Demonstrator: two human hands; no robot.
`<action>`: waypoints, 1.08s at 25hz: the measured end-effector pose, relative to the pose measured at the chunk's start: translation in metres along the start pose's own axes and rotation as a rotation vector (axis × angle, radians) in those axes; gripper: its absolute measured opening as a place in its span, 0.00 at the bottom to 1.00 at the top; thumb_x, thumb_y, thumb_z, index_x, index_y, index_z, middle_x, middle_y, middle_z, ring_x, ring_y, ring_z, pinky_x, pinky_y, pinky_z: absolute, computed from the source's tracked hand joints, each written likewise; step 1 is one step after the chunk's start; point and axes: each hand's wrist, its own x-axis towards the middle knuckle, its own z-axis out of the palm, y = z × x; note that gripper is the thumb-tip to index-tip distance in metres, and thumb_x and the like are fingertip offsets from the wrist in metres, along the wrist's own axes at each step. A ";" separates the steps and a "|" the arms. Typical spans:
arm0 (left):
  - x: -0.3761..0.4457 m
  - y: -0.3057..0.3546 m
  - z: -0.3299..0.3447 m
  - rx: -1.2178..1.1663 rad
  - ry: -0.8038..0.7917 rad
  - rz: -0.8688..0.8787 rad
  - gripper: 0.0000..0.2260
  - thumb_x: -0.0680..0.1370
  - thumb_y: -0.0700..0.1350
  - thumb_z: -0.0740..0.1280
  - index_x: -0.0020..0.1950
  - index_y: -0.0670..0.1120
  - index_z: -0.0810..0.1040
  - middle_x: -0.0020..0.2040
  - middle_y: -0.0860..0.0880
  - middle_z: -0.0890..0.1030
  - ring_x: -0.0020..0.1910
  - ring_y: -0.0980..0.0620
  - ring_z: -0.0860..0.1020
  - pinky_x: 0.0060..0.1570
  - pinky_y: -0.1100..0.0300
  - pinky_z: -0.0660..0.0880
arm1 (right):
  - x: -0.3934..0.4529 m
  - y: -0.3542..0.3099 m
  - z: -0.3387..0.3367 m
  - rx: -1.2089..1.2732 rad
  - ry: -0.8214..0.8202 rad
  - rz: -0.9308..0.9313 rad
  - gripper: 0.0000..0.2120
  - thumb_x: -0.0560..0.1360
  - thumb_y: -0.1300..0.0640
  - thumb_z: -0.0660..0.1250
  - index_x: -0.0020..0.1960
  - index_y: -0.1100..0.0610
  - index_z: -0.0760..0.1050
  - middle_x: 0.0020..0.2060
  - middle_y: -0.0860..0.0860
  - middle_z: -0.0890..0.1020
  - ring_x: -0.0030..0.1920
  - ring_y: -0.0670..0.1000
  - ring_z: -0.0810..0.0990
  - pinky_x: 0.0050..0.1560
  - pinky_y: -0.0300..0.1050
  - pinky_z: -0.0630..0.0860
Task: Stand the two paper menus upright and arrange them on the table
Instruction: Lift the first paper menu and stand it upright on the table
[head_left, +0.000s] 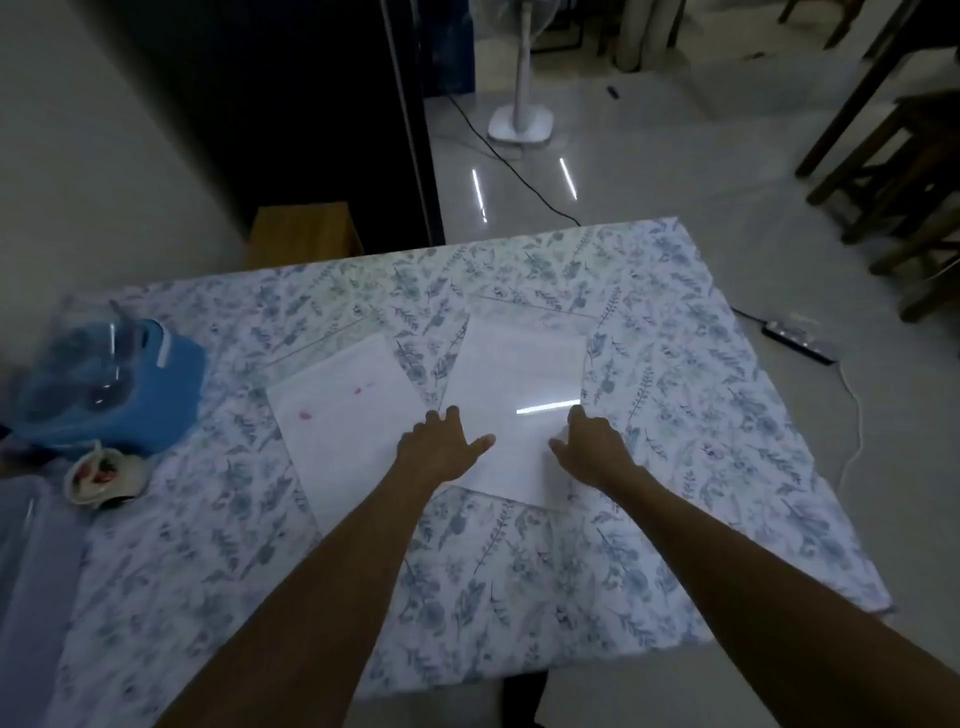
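both menus are lying flat mid-tabletop (519, 571), side by side. the right menu (519, 374) has both hands on its near end: left hand (441, 447) flat with fingers spread on the near left edge, right hand (592, 447) at the near right edge, can't tell if its grip is pinching the paper. the left menu (343, 415) has pink smudges, untouched. blue container (114, 384) and a small cup (104, 475) sit by the tabletop's left edge.
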 end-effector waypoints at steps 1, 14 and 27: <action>0.002 0.004 0.003 0.012 0.014 -0.005 0.37 0.78 0.68 0.57 0.77 0.44 0.58 0.75 0.37 0.62 0.71 0.35 0.65 0.66 0.43 0.66 | 0.007 0.000 0.002 0.073 0.027 0.053 0.31 0.79 0.49 0.65 0.73 0.65 0.59 0.61 0.65 0.78 0.60 0.64 0.78 0.57 0.53 0.75; -0.023 -0.023 -0.032 -0.515 0.229 -0.100 0.17 0.75 0.34 0.63 0.61 0.45 0.82 0.64 0.41 0.80 0.62 0.41 0.78 0.61 0.54 0.75 | -0.033 0.018 -0.026 0.770 0.127 0.285 0.18 0.75 0.65 0.59 0.62 0.54 0.72 0.51 0.62 0.81 0.39 0.56 0.83 0.44 0.52 0.85; -0.146 -0.056 -0.055 -0.806 0.197 0.392 0.14 0.73 0.30 0.72 0.50 0.47 0.85 0.48 0.43 0.86 0.52 0.47 0.84 0.58 0.50 0.80 | -0.172 0.041 -0.080 0.986 0.213 0.112 0.09 0.71 0.74 0.71 0.50 0.69 0.83 0.53 0.66 0.83 0.46 0.60 0.87 0.41 0.43 0.84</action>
